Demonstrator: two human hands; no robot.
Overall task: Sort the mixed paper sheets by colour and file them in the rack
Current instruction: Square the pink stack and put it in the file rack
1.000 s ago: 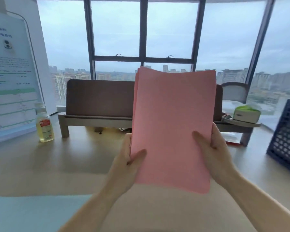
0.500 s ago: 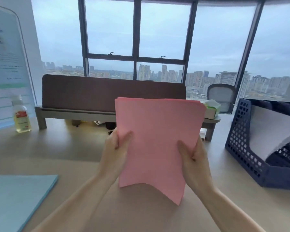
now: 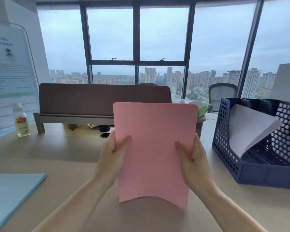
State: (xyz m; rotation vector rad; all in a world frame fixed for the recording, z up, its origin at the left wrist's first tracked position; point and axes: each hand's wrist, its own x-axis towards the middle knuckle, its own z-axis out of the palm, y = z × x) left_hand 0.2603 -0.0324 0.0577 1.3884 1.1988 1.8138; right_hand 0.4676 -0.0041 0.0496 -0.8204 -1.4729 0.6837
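Beige worktop (image 3: 65, 156); left hand (image 3: 113, 154) and right hand (image 3: 193, 158) each grip, pinching, the side edges of an upright pink stack (image 3: 154, 148) (rack (image 3: 228, 148) apart, three o'clock).

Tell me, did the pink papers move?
Yes. The pink papers went down: their top stood higher than the brown divider, and now sits lower than its top.

To your right, bare desk (image 3: 213, 166) lies open between the pink sheets (image 3: 155, 148), held upright at the centre, and the navy rack (image 3: 228, 148). A leaning white sheet (image 3: 248, 129) takes up much of the rack's visible slot, with room showing below it and to its right. On your left, the desk is open between the blue stack (image 3: 12, 195) at the near edge and the bottle (image 3: 22, 123) farther back. A brown screen (image 3: 104, 97) walls off the far side.
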